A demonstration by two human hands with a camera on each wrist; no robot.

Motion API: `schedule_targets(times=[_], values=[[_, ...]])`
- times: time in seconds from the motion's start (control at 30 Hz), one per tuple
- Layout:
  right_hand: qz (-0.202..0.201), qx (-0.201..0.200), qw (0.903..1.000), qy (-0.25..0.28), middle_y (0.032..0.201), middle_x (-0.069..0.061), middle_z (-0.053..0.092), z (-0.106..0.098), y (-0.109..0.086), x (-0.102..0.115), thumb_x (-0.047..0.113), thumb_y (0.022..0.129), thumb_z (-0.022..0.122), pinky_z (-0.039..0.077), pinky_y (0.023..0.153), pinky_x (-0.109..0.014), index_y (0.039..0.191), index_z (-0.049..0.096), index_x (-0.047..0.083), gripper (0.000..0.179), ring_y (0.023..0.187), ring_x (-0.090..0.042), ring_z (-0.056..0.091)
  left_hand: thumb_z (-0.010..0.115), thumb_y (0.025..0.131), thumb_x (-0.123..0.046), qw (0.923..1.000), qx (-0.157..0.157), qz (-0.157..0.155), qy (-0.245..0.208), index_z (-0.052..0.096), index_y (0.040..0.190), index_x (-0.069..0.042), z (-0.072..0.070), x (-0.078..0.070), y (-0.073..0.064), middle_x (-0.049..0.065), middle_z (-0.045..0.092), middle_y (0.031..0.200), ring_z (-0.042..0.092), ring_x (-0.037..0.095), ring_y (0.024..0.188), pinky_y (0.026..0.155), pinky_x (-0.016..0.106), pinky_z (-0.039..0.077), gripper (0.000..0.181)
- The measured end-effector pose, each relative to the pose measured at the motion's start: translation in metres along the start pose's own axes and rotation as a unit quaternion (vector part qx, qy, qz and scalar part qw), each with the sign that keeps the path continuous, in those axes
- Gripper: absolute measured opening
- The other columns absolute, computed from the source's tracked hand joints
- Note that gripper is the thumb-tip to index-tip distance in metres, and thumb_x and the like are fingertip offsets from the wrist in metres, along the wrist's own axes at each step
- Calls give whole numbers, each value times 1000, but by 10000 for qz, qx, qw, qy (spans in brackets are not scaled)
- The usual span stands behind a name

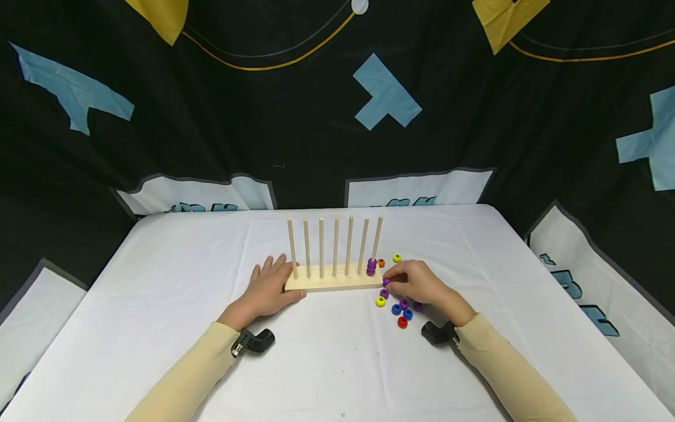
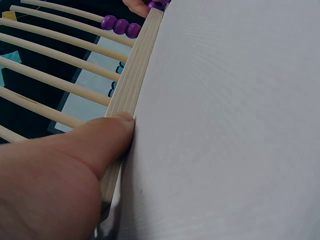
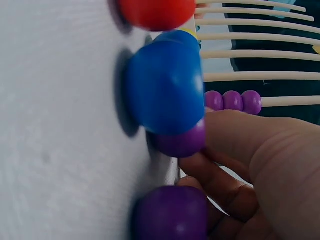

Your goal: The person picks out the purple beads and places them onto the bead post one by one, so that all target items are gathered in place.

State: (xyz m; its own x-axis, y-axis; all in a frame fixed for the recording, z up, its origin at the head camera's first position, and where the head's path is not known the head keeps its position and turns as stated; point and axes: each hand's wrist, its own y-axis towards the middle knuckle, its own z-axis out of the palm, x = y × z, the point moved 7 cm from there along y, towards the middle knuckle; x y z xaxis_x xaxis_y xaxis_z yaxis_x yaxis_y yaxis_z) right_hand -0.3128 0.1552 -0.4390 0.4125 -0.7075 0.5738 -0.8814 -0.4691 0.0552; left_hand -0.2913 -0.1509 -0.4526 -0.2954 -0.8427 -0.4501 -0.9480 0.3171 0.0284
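A wooden peg stand (image 1: pixel 332 283) with several upright pegs stands on the table. Three purple beads (image 1: pixel 371 267) are stacked on its rightmost peg. My left hand (image 1: pixel 268 287) holds the stand's left end, the thumb (image 2: pixel 107 137) along the front edge and the other fingers reaching towards the back. At the stand's right end, my right hand (image 1: pixel 416 282) pinches a purple bead (image 1: pixel 387 282) at the table, thumb and fingers around it. That bead is mostly covered by the hand in the right wrist view. Another purple bead (image 1: pixel 384 293) lies just below the fingertips.
Loose beads lie right of the stand: a yellow bead (image 1: pixel 380 301), blue beads (image 1: pixel 396 309), a red bead (image 1: pixel 402 322) and more purple beads (image 1: pixel 404 304). Behind the right hand are an orange bead (image 1: pixel 381 263) and another yellow bead (image 1: pixel 396 258). White cloth covers the table (image 1: pixel 327 363).
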Motion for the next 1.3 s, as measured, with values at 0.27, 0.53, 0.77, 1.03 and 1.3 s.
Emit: schedule_targets(times=[0.27,0.53,0.77,1.03,1.3], values=[[26,-45,10000,53,100,-8,76,-1,0,0,7,89,76,52,71,-20,106,78,4,17,78,-11,56,67,95,-40,10000,-1,2,14,46,149,-4,-1,-1,0,34,29,161,17,60,150,117,78,12,69],[-40,-12,9999,143,98,-6,75,0,0,0,9,89,77,52,70,-20,103,78,5,15,77,-10,56,67,94,-40,10000,-1,-1,20,46,149,-3,0,-1,0,34,29,161,17,60,150,117,78,11,69],[38,58,9999,129,100,-7,76,-1,-1,1,7,87,77,52,71,-20,104,78,4,17,78,-11,56,67,94,-40,10000,-8,17,49,46,149,-3,-1,-2,0,34,30,161,18,61,150,116,78,12,70],[96,141,9999,23,100,-7,75,-1,-1,1,5,84,79,47,66,-20,107,78,4,23,76,-12,52,67,94,-40,10000,-21,14,68,46,149,-2,-1,-3,0,34,30,161,18,61,150,116,78,12,69],[87,106,9999,17,97,-6,74,-2,-1,2,4,84,79,46,64,-20,106,78,3,21,74,-11,52,67,94,-39,10000,-12,-28,41,46,149,-2,-1,-3,0,34,29,161,17,60,151,117,78,11,69]])
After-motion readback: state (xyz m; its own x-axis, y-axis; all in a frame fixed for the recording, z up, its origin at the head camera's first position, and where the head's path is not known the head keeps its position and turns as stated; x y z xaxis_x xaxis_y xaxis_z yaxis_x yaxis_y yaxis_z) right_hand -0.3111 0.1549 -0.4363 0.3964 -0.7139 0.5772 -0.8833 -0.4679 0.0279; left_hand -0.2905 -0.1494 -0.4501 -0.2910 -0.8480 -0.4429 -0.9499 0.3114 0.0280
